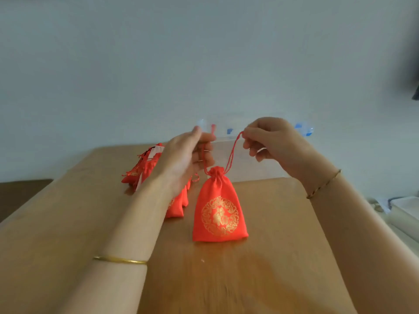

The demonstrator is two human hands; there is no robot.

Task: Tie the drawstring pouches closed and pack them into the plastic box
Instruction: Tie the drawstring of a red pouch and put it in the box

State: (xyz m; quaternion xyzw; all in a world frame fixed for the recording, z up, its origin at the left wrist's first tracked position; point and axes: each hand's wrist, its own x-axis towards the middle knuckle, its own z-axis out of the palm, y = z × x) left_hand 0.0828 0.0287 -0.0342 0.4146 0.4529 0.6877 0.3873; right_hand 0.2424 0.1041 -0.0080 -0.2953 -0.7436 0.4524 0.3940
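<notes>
Left hand (188,159) raised, palm facing right, thumb and fingers pinching the left end of a red drawstring (233,150). Right hand (278,146) level with it, fingers curled, pinching the right end of the cord at the fingertips. Both hands hold cord only. The cords run down and inward from each hand to the neck of a red pouch (218,209). Neck is gathered tight. The pouch hangs upright between the two hands and below them, with a gold round print facing the camera. Its bottom edge is at the table (283,234); cannot tell whether it touches or hangs just above.

Gold bangle (120,260) on the left forearm, thin bracelet (324,184) on the right wrist.

Behind the left forearm lie more red pouches (179,205), just beside the held one. A further pile (145,166) sits left of the hand, towards the table's far edge, cords loose.

Clear plastic box (249,166) stands behind the hands at the far side of the table, blue clips (303,129) at its top, partly hidden by both hands. Contents unclear, something red near the rim.

Wooden table, pale wall (204,64) behind. White items (403,211) off the right edge, blurred.
</notes>
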